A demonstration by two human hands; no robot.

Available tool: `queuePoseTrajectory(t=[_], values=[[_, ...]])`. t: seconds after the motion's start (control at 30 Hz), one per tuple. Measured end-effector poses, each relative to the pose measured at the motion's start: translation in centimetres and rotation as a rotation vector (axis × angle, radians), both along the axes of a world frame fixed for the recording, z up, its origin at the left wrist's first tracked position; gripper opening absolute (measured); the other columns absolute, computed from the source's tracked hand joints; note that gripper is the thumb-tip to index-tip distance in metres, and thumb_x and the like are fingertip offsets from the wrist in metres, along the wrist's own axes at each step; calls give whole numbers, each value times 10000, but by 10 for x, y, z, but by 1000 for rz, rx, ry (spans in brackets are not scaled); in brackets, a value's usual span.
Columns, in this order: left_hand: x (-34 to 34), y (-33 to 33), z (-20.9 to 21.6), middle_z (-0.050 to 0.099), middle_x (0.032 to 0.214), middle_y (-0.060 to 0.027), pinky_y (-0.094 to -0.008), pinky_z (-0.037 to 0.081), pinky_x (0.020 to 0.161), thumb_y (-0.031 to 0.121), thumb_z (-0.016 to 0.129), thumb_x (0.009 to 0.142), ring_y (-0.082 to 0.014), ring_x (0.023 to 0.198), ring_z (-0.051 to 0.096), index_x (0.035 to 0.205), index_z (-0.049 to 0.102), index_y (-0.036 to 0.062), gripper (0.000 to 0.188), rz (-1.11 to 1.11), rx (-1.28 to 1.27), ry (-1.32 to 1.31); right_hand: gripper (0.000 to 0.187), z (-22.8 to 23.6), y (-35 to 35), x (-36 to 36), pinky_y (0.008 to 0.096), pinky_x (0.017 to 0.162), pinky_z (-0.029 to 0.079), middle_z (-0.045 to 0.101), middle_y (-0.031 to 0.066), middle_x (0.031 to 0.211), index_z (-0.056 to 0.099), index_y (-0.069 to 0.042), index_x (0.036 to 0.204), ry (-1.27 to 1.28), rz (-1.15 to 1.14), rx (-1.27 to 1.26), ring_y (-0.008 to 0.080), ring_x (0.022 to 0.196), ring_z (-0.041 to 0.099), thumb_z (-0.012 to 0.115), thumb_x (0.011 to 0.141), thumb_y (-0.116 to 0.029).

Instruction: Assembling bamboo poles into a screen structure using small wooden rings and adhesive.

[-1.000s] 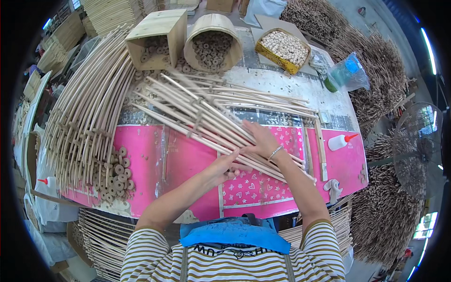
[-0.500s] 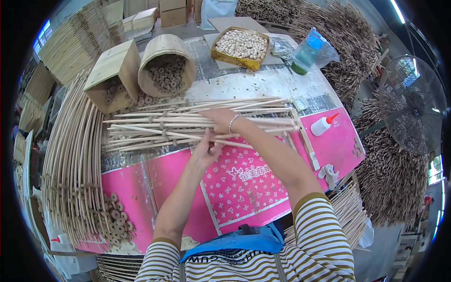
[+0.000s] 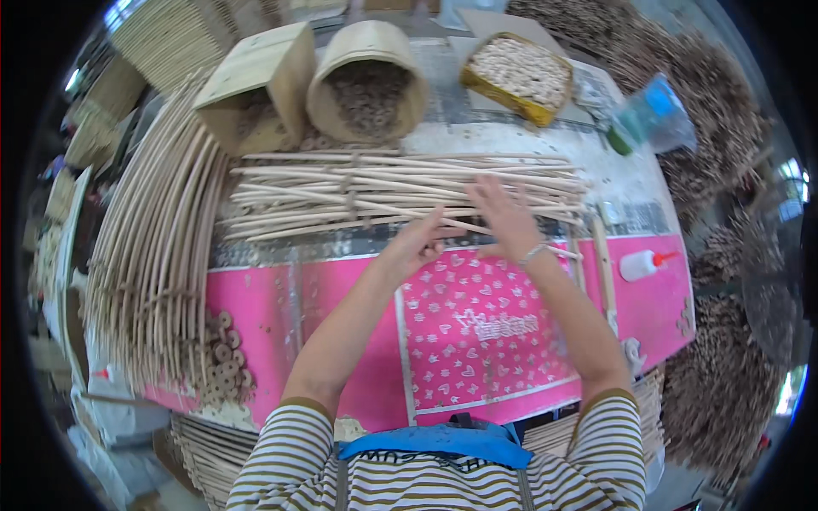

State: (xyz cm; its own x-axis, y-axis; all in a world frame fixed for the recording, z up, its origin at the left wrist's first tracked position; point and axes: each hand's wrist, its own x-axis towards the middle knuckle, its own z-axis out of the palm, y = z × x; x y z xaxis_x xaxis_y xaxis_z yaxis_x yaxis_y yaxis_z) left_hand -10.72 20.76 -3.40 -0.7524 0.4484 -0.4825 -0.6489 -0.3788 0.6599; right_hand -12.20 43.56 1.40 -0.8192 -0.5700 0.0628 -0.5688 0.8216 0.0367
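A pile of pale wooden sticks (image 3: pixel 298 189) lies crosswise on the table, several with small wooden rings (image 3: pixel 350 183) around them. At the pile's near edge my left hand (image 3: pixel 416 244) is closed around one wooden stick (image 3: pixel 388 208), its lower fingers curled. That stick slants toward the lower right, passing under my right hand. My right hand (image 3: pixel 509 223) is open, fingers spread over the sticks, with a bracelet at the wrist. Its palm hides part of the slanting stick.
Behind the pile stand a square wooden box (image 3: pixel 264 72) and a round wooden tub (image 3: pixel 366 44), both holding rings. A yellow tray (image 3: pixel 503 100) carries small pale pieces. A white glue bottle (image 3: pixel 637 266) lies right; long sticks (image 3: pixel 162 255) stack left, beside loose rings (image 3: pixel 228 362).
My right hand has slid rightward from the middle of the pile and spread its fingers. My left hand stays at the near edge by the slanting stick. The view has shifted.
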Motion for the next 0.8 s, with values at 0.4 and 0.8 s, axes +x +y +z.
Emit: queuePoseTrajectory(t=[0.4, 0.8], values=[[-24, -57, -21, 607, 1337, -219, -104, 327, 416, 493, 450, 1049, 18, 550, 393, 1336, 505, -48, 615, -134, 155, -117, 530, -38, 24, -38, 613, 1135, 285, 576, 108, 1373, 625, -313, 1340, 308, -140, -428, 325, 1351, 476, 607, 828, -177], [-42, -43, -26, 635, 1295, -138, -165, 382, 456, 522, 489, 1024, -87, 642, 493, 1390, 450, -62, 691, 63, -26, -142, 223, -39, 231, 356, 314, 863, 515, 675, 131, 1056, 653, 23, 1133, 754, -1088, -893, 195, 991, 649, 630, 912, -1]])
